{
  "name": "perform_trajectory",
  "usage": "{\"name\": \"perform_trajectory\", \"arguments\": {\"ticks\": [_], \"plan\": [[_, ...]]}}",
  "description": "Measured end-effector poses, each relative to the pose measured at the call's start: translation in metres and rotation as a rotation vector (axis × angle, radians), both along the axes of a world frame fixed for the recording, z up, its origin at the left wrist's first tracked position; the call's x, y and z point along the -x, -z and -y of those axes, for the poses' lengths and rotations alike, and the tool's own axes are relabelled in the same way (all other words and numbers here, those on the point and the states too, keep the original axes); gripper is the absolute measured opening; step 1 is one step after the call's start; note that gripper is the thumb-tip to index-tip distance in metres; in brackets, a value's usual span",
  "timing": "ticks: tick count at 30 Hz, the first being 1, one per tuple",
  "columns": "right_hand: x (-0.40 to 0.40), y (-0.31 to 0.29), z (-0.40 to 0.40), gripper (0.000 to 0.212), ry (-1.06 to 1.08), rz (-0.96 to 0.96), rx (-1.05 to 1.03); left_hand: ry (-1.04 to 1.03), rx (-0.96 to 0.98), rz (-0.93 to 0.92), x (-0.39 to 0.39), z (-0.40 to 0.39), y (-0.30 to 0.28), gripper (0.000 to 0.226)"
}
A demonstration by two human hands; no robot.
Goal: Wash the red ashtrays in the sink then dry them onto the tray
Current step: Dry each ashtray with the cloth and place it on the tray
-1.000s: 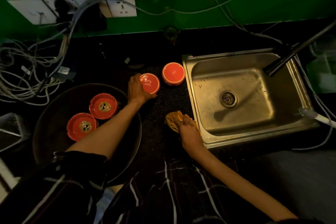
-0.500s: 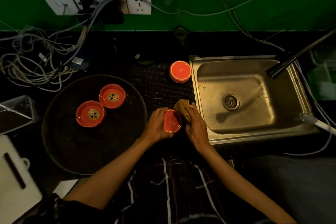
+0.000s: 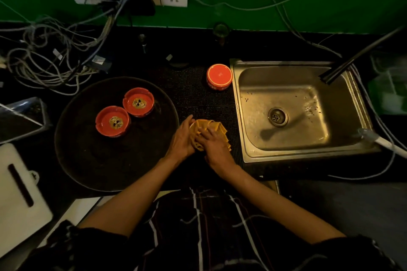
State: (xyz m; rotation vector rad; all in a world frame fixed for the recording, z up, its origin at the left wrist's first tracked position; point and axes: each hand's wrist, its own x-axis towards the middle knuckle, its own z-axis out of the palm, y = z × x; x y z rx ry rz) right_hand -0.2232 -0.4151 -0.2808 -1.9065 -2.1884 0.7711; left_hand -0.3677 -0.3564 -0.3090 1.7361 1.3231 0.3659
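Left hand (image 3: 181, 136) cups hidden object under yellow cloth (image 3: 209, 133); right hand (image 3: 214, 145) presses cloth down, fingers curled over it. Two red ashtrays (image 3: 112, 121) (image 3: 138, 102) upright on tray (image 3: 88, 160).

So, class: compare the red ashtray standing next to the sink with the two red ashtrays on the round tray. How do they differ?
The ashtray by the sink sits upside down, flat base up; the tray ashtrays sit upright, showing patterned centres. It stands alone on the dark mat beside the sink; they sit as a close pair on the round tray. Both kinds are red and round.
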Motion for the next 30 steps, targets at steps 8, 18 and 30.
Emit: {"name": "perform_trajectory", "arguments": {"ticks": [8,18,30], "plan": [[-0.050,-0.004,0.033,0.077,0.053,0.008,0.024,0.094,0.002,0.019,0.009,0.021,0.021,0.097],[-0.022,-0.002,0.021,0.081,0.101,-0.004,0.050,-0.001,-0.038,-0.014,-0.010,0.016,0.015,0.107],[-0.061,-0.009,0.003,0.082,0.298,-0.097,-0.008,0.128,-0.075,-0.016,-0.003,-0.003,0.016,0.113]]}}
